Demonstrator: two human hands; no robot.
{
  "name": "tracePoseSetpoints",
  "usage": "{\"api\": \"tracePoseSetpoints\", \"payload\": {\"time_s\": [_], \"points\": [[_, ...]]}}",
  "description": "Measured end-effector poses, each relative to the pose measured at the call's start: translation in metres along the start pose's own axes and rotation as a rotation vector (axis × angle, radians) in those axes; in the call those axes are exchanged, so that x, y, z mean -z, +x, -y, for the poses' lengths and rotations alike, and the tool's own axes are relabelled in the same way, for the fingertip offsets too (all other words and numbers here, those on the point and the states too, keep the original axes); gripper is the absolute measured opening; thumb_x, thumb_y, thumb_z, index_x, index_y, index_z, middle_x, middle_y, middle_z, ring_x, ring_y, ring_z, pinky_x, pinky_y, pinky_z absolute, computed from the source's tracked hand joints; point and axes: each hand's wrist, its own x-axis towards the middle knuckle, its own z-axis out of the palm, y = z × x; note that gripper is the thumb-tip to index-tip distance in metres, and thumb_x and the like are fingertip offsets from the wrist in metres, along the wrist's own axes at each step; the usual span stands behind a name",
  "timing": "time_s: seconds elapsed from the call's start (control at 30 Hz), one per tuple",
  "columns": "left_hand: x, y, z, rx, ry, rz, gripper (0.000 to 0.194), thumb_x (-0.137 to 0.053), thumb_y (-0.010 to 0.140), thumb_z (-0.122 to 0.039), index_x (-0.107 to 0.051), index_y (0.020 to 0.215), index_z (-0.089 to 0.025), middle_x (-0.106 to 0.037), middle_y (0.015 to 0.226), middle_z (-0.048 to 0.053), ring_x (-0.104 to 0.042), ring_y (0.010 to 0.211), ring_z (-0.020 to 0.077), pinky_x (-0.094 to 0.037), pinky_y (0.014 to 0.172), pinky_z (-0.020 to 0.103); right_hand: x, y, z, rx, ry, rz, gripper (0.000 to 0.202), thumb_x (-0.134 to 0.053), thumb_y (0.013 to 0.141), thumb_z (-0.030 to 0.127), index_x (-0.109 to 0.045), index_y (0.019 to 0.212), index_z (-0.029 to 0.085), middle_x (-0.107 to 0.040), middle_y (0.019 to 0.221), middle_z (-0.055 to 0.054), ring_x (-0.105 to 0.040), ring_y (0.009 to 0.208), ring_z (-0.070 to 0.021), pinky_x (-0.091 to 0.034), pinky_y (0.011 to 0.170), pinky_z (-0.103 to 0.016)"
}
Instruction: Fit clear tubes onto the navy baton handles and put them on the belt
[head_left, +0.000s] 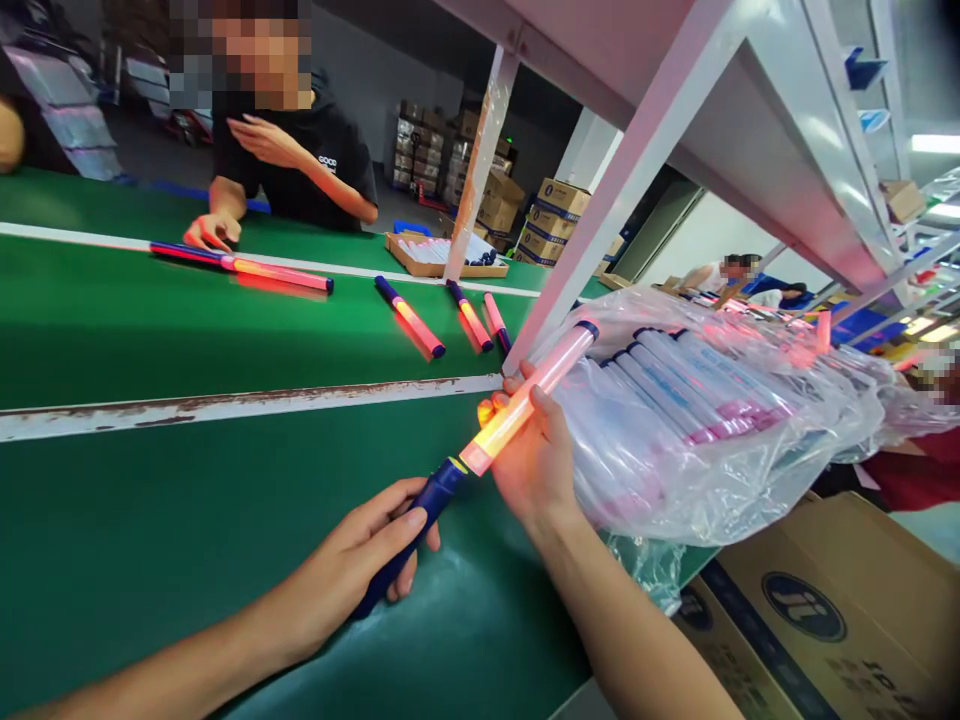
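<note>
My left hand (pixel 382 545) is closed around a dark blue handle (pixel 444 486), whose open end points up and to the right. My right hand (pixel 536 450) grips a glowing pink-orange tube (pixel 551 370) with a dark cap at its far end. The tube's near end lies very close to the handle's mouth; whether they touch is hard to tell. Beside my right hand, a clear plastic bag (pixel 720 490) holds several pale tubes (pixel 660 375) with blue ends. Farther off on the green table (pixel 150 560) lie several lit red sticks (pixel 411 318).
White metal shelf posts (pixel 600 200) rise just beyond my right hand. A person (pixel 300 150) across the table touches a long lit stick (pixel 277 275). A cardboard tray (pixel 427 268) stands at the back, and an open carton (pixel 840 590) at the lower right.
</note>
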Motion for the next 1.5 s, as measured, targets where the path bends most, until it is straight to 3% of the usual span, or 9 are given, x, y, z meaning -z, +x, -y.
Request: {"api": "tracePoseSetpoints", "payload": {"time_s": [0.17, 0.6, 0.77, 0.9, 1.2, 1.37, 1.43, 1.5], "points": [[0.001, -0.003, -0.001, 0.008, 0.057, 0.014, 0.041, -0.054, 0.099, -0.055, -0.058, 0.122, -0.022, -0.065, 0.099, 0.003, -0.050, 0.060, 0.0105, -0.041, 0.060, 0.027, -0.004, -0.004, -0.001, -0.033, 0.028, 0.064, 0.023, -0.064, 0.089, 0.030, -0.060, 0.112, 0.028, -0.055, 0.092, 0.003, -0.053, 0.076, -0.0117, -0.049, 0.076, -0.027], [-0.004, -0.002, -0.003, -0.004, 0.114, 0.030, 0.044, -0.053, 0.097, -0.059, -0.059, 0.118, -0.021, -0.065, 0.093, 0.003, -0.046, 0.055, 0.0085, -0.034, 0.057, 0.026, -0.011, -0.014, -0.002, -0.029, 0.082, 0.061, 0.021, -0.060, 0.090, 0.030, -0.060, 0.110, 0.026, -0.045, 0.085, 0.004, -0.043, 0.066, -0.0097, -0.046, 0.070, -0.025], [-0.006, -0.002, -0.004, -0.009, 0.127, 0.055, 0.043, -0.053, 0.097, -0.060, -0.062, 0.102, -0.018, -0.063, 0.087, 0.002, -0.045, 0.054, 0.0080, -0.032, 0.054, 0.025, -0.018, -0.023, 0.000, 0.067, -0.026, 0.067, 0.019, -0.065, 0.090, 0.034, -0.058, 0.106, 0.028, -0.037, 0.079, 0.006, -0.034, 0.059, -0.0093, -0.041, 0.062, -0.024], [-0.005, -0.003, -0.002, -0.033, 0.125, 0.075, 0.041, -0.050, 0.099, -0.058, -0.062, 0.101, -0.018, -0.061, 0.087, 0.001, -0.044, 0.054, 0.0071, -0.032, 0.053, 0.024, -0.021, -0.026, -0.003, 0.108, -0.083, 0.066, 0.020, -0.067, 0.090, 0.037, -0.056, 0.104, 0.029, -0.035, 0.078, 0.006, -0.032, 0.058, -0.0095, -0.037, 0.056, -0.022], [-0.004, -0.009, 0.004, -0.080, 0.101, 0.035, 0.041, -0.050, 0.101, -0.056, -0.058, 0.095, -0.017, -0.061, 0.086, 0.001, -0.043, 0.052, 0.0058, -0.031, 0.052, 0.023, -0.029, -0.029, -0.018, 0.042, -0.023, 0.038, 0.022, -0.070, 0.090, 0.033, -0.054, 0.103, 0.026, -0.035, 0.079, 0.006, -0.031, 0.058, -0.0073, -0.034, 0.053, -0.017], [-0.005, -0.008, 0.013, -0.125, 0.013, 0.083, 0.039, -0.051, 0.101, -0.056, -0.057, 0.109, -0.019, -0.062, 0.091, 0.002, -0.047, 0.054, 0.0063, -0.030, 0.052, 0.023, -0.041, -0.037, -0.015, 0.032, -0.092, 0.104, 0.021, -0.070, 0.089, 0.035, -0.056, 0.103, 0.027, -0.039, 0.076, 0.005, -0.033, 0.056, -0.0080, -0.034, 0.052, -0.020], [-0.007, -0.009, 0.019, -0.183, -0.017, 0.132, 0.044, -0.055, 0.098, -0.059, -0.056, 0.119, -0.021, -0.064, 0.095, 0.004, -0.056, 0.064, 0.0095, -0.039, 0.060, 0.023, -0.042, -0.042, -0.003, 0.033, -0.201, 0.192, 0.029, -0.071, 0.086, 0.042, -0.058, 0.108, 0.029, -0.042, 0.075, 0.004, -0.038, 0.055, -0.0096, -0.038, 0.052, -0.023], [-0.004, -0.009, 0.023, -0.269, 0.019, 0.199, 0.055, -0.058, 0.093, -0.065, -0.055, 0.126, -0.022, -0.067, 0.101, 0.007, -0.065, 0.081, 0.0158, -0.049, 0.075, 0.028, -0.034, -0.041, 0.014, 0.146, -0.389, 0.288, 0.043, -0.068, 0.084, 0.058, -0.057, 0.118, 0.033, -0.044, 0.073, 0.002, -0.042, 0.052, -0.0123, -0.043, 0.052, -0.030]]}}
